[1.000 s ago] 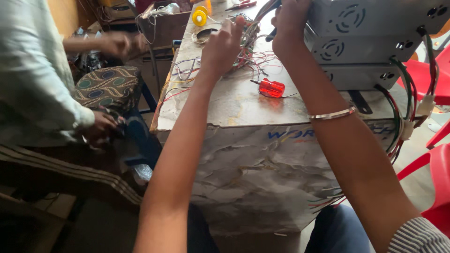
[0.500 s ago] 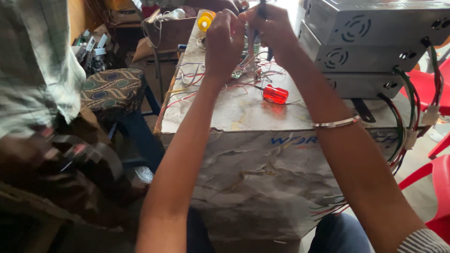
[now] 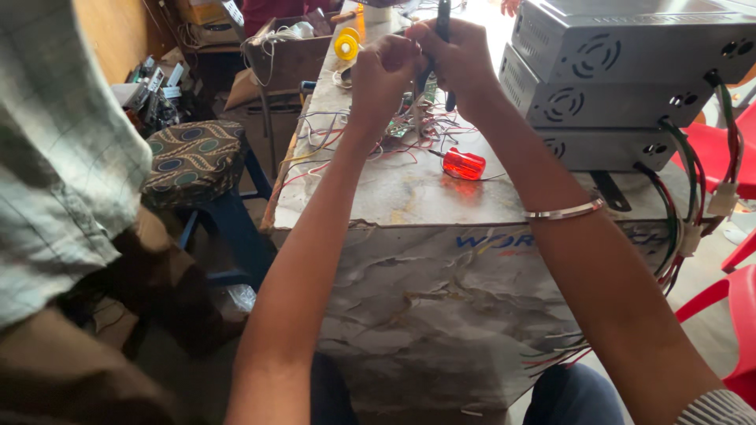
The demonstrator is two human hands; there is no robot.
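**Inspector:** Both hands raised together over the far end of the bench (image 3: 409, 197). Right hand (image 3: 457, 59) closed round a dark slim tool (image 3: 442, 16), shaft upright, tip angled down; probably a soldering iron, though not certain at this size. Left hand (image 3: 382, 71) pinched shut on something small, too hidden to name, held right against the tool tip.

**Clerk:** Reason for that grip?

**Inspector:** Apparently to steady a fine part while the tip meets it. Small green circuit board (image 3: 402, 126) directly beneath, amid a tangle of coloured wires (image 3: 331, 138), so within easy reach of the work.

**Clerk:** Other items?

**Inspector:** Red-handled screwdriver (image 3: 463, 164) lying flat just right of the wires, near but untouched. Stack of grey metal cases (image 3: 622, 86) at the right edge, cable looms hanging off the side. Yellow spool (image 3: 346, 46) further back. Patterned stool (image 3: 197, 157) left of the bench; another person's checked sleeve (image 3: 63, 173) at far left, uninvolved.
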